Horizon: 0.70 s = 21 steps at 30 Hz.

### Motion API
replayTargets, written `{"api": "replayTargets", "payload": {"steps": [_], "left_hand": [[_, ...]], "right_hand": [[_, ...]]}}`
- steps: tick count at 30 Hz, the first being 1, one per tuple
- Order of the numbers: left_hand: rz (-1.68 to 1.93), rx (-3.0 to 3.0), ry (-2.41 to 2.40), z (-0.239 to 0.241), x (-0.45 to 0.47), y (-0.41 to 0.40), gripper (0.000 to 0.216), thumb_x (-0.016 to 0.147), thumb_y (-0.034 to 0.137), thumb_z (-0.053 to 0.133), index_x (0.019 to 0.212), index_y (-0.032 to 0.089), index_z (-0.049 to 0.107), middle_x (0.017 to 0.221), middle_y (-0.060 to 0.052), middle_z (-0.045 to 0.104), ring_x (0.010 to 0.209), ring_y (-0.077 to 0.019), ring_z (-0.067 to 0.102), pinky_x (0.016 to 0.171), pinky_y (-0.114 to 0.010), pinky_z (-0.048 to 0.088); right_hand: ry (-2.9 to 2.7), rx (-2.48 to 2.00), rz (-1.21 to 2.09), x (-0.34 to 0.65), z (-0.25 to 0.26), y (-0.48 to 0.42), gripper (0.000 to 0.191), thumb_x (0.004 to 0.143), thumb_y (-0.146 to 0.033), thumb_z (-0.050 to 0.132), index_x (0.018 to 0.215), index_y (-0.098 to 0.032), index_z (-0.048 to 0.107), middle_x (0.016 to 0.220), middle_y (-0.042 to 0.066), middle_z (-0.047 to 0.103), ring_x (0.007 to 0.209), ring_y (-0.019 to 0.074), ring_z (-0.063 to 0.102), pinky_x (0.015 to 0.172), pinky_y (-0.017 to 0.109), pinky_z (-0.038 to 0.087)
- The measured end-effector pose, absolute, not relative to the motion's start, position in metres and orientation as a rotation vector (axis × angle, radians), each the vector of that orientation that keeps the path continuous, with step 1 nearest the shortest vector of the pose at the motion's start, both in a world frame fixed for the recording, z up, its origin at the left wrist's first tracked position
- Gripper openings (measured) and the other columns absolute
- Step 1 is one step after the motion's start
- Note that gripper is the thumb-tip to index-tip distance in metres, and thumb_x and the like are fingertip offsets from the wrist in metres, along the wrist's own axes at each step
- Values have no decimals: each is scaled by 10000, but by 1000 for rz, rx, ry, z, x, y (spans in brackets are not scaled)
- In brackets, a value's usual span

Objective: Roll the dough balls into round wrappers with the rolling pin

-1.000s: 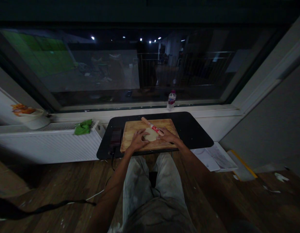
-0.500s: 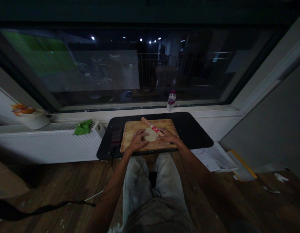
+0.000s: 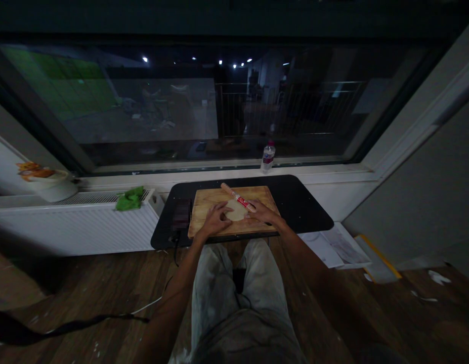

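Observation:
A pale flat round of dough (image 3: 235,211) lies on a wooden board (image 3: 204,202) on a small black table (image 3: 302,202). My left hand (image 3: 213,221) rests on the board with its fingers spread against the dough's left edge. My right hand (image 3: 261,214) lies flat with fingers stretched out, touching the dough's right edge. A rolling pin (image 3: 237,196) with a red band lies aslant on the board just behind the dough, close to my right fingertips. Neither hand holds anything.
A water bottle (image 3: 268,157) stands on the window sill behind the table. A dark box (image 3: 181,214) sits at the table's left edge. A green cloth (image 3: 129,198) lies on the radiator, a white bowl (image 3: 52,185) further left. Papers (image 3: 333,246) lie on the floor at right.
Hardly anything differs; both hands stay at the dough's edges, with only slight shifts of the fingers.

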<state>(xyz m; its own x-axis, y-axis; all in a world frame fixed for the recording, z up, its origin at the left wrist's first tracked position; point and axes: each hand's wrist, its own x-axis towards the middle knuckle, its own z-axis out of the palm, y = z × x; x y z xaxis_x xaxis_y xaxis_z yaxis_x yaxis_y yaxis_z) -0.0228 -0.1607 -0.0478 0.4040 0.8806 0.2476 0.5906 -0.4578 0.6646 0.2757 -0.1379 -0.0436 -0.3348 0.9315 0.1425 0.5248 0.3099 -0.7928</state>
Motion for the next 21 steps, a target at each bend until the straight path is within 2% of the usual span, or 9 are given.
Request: {"api": "replayTargets", "payload": {"steps": [4,13,21], "left_hand": [[817,2191,1249,-49,-23,-161,480,825,208,869,1297,291,847,1675,-103,622,1555,-368,546,1372,-607,366],[839,2201,1275,-54,-21,-160,489,813,178,866,1288,290,852,1648,-97,643,1549,-370,552,1367,-611,371],[854,2204,1248,-50,-23,-162,491,807,185,877,1286,292,850,1643,-93,640,1541,-363,553,1363,-593,387]], "right_hand": [[-1961,-1257,895,274,-40,-140,643,781,-271,961,1395,-182,792,1382,115,754,1244,305,682,1144,426,541],[-1976,-1291,882,272,-36,-144,577,812,-269,949,1360,-170,799,1323,112,768,1235,320,694,1162,447,533],[-1964,-1277,904,272,-38,-142,666,768,-303,983,1395,-192,791,1366,121,769,1254,324,697,1161,453,546]]}}
